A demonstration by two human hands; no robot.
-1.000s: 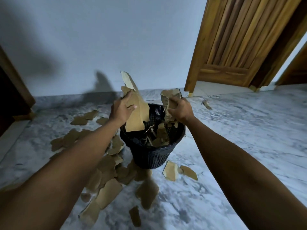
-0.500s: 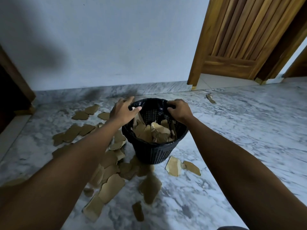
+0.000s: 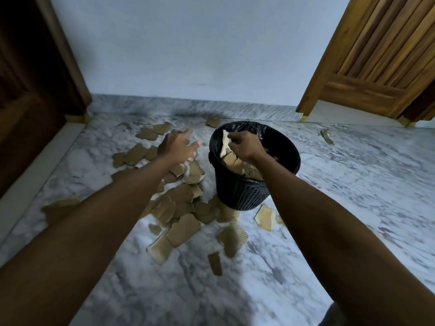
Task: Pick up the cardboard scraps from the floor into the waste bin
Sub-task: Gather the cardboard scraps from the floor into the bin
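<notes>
A black mesh waste bin (image 3: 240,194) with a dark liner stands on the marble floor, partly filled with brown cardboard scraps (image 3: 235,162). My right hand (image 3: 244,147) is over the bin's mouth, fingers curled down against the scraps inside; whether it grips one is unclear. My left hand (image 3: 180,145) hovers left of the bin with fingers spread, blurred, holding nothing. Beneath it and toward me, several cardboard scraps (image 3: 183,203) lie scattered on the floor. One pale scrap (image 3: 266,217) lies right of the bin's base.
A white wall with a marble skirting runs behind the bin. A dark wooden door frame (image 3: 35,90) stands at the left, a lighter wooden door (image 3: 376,67) at the right. One small scrap (image 3: 327,136) lies far right near that door.
Both hands pushed their large cardboard pieces down into the bin. My left hand then left the bin and swung left over the floor scraps. The view shifted to the left.
</notes>
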